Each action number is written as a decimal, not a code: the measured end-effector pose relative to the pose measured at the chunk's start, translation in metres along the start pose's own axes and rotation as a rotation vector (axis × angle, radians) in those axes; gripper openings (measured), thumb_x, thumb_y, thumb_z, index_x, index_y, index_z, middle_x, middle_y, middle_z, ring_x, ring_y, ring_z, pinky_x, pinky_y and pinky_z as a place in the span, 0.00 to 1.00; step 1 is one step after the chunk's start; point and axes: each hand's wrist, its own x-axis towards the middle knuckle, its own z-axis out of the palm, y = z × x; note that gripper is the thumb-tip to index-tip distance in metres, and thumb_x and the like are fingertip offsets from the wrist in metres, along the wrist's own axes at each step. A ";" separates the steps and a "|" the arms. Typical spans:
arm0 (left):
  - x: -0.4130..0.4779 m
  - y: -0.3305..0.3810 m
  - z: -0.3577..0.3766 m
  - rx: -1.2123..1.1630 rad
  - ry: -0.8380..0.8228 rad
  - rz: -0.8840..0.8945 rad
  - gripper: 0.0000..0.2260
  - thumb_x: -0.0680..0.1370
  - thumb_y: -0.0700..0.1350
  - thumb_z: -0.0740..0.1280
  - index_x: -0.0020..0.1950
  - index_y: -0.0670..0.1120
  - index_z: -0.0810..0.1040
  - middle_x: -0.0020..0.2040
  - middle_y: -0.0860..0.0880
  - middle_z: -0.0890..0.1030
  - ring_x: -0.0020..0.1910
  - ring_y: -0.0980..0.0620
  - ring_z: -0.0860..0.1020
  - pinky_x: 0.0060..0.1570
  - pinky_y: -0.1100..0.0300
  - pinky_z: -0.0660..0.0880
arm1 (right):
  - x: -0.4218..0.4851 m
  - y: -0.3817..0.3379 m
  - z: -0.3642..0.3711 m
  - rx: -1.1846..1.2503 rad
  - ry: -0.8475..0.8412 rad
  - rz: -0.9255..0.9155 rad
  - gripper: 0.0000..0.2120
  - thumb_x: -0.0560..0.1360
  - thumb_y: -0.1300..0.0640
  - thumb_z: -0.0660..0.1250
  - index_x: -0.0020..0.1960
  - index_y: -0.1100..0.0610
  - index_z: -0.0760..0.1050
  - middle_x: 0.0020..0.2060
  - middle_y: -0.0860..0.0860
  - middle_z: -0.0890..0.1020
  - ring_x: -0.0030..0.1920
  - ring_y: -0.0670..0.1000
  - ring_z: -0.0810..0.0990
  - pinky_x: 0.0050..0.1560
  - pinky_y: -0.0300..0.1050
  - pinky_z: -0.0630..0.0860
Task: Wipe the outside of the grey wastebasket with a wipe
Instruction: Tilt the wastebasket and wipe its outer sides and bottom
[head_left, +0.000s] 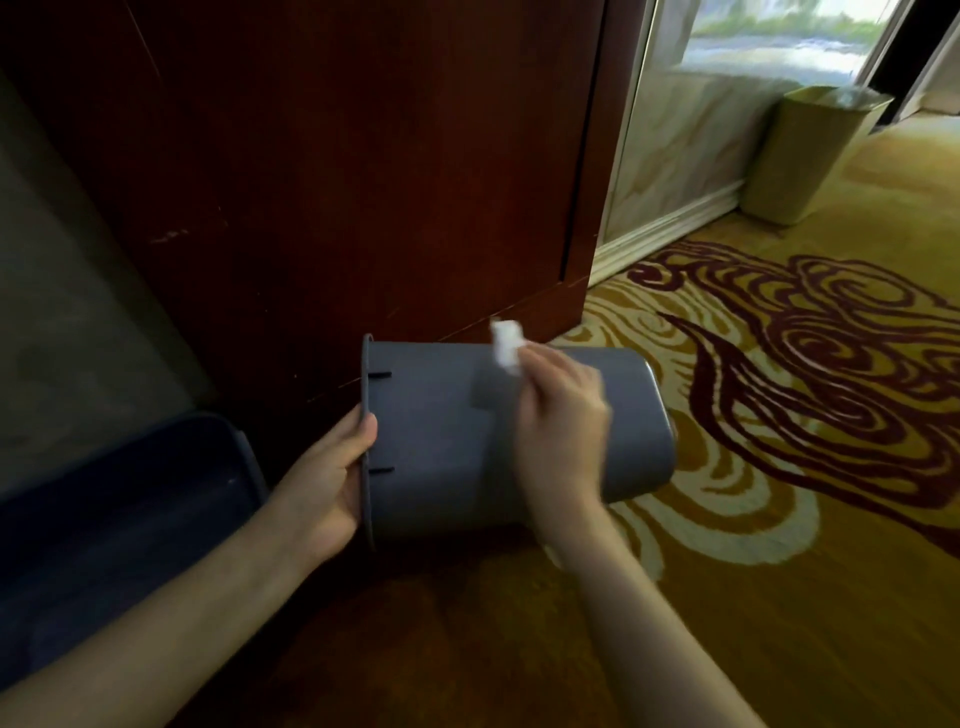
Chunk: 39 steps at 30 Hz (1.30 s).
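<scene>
The grey wastebasket (436, 431) is tipped on its side above the carpet, its rim to the left and its closed bottom to the right. My left hand (327, 478) grips the rim, thumb over the edge. My right hand (563, 421) hovers over the basket's upper side, blurred by motion, pinching a small white wipe (506, 345) that sticks up from the fingers near the basket's far edge. Whether the wipe touches the surface cannot be made out.
A dark wooden door or cabinet (337, 171) stands right behind the basket. A dark blue bin (114, 525) lies at the left. A tan wastebasket (800, 156) stands by the marble wall at the back right. Patterned yellow carpet (779, 467) covers the floor.
</scene>
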 end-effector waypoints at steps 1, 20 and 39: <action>-0.001 -0.005 0.000 0.004 -0.012 -0.006 0.16 0.77 0.46 0.61 0.64 0.57 0.73 0.58 0.48 0.81 0.54 0.46 0.80 0.43 0.47 0.76 | -0.002 -0.013 0.011 0.014 -0.073 -0.075 0.14 0.74 0.66 0.63 0.58 0.57 0.77 0.57 0.51 0.79 0.58 0.48 0.71 0.52 0.32 0.61; -0.012 -0.025 -0.014 -0.010 -0.194 0.007 0.17 0.70 0.47 0.64 0.58 0.58 0.76 0.53 0.53 0.85 0.50 0.52 0.83 0.44 0.51 0.77 | 0.013 0.129 -0.053 -0.269 0.119 0.350 0.13 0.77 0.66 0.59 0.59 0.62 0.77 0.57 0.57 0.80 0.58 0.57 0.74 0.61 0.48 0.67; -0.014 -0.016 0.007 0.126 -0.091 0.075 0.20 0.73 0.32 0.63 0.51 0.57 0.76 0.52 0.49 0.82 0.51 0.49 0.80 0.43 0.54 0.76 | -0.026 0.082 -0.024 -0.189 0.019 0.023 0.16 0.73 0.69 0.63 0.59 0.59 0.77 0.58 0.53 0.80 0.57 0.55 0.73 0.57 0.45 0.71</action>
